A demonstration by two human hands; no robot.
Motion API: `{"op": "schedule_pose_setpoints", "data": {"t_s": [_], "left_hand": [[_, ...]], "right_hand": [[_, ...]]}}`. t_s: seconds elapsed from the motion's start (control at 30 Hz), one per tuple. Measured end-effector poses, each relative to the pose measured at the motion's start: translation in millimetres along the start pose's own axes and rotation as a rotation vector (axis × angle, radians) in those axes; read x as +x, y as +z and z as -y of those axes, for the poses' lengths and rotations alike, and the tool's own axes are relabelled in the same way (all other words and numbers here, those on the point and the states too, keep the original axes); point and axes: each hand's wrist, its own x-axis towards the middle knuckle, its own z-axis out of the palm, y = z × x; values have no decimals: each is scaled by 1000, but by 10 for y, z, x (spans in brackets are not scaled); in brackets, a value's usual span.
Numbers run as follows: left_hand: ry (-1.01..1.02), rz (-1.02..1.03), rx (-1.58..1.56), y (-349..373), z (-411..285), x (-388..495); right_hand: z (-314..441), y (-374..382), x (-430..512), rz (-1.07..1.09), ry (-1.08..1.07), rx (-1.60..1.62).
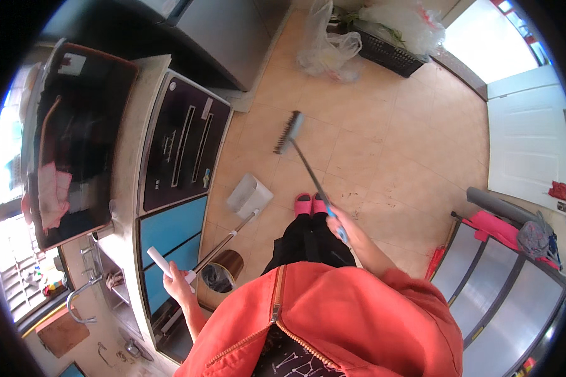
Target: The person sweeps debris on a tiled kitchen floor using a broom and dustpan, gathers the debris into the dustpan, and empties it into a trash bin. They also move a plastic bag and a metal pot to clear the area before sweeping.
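My right hand (342, 222) grips the blue end of a long-handled floor brush (311, 172). Its brush head (290, 132), with dark bristles, is held out over the tiles ahead of my feet; whether it touches the floor I cannot tell. In my left hand (177, 280) is the white grip of a long-handled dustpan (221, 247) with a metal shaft. The pale dustpan's pan (250, 195) is low by the cabinets, left of my pink slippers (303, 205). Small dark bits of debris (349, 194) lie on the tiled floor (405, 141) to the right of the slippers.
A brown waste bin (228, 261) with a dark liner stands beside the blue cabinet doors (170, 235). Ahead are plastic bags (330, 56) and a black crate (387, 52). A rack with translucent panels (495, 278) stands right, near a white door (523, 136). The stove (85, 141) is left.
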Motion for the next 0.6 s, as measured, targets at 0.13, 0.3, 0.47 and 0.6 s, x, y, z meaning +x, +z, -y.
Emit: {"op": "schedule_pose_setpoints", "data": {"t_s": [0.13, 0.3, 0.47, 0.6], "left_hand": [[2, -2, -52, 31, -34, -100], [-53, -101, -67, -161, 152, -90], [-52, -157, 21, -389, 305, -101], [-91, -148, 41, -353, 345, -5]], "right_hand": [[-56, 273, 1318, -17, 312, 177], [-326, 928, 1772, -167, 596, 232], [-1076, 577, 2364, -61, 411, -43], [-1182, 407, 2158, -202, 348, -112]]}}
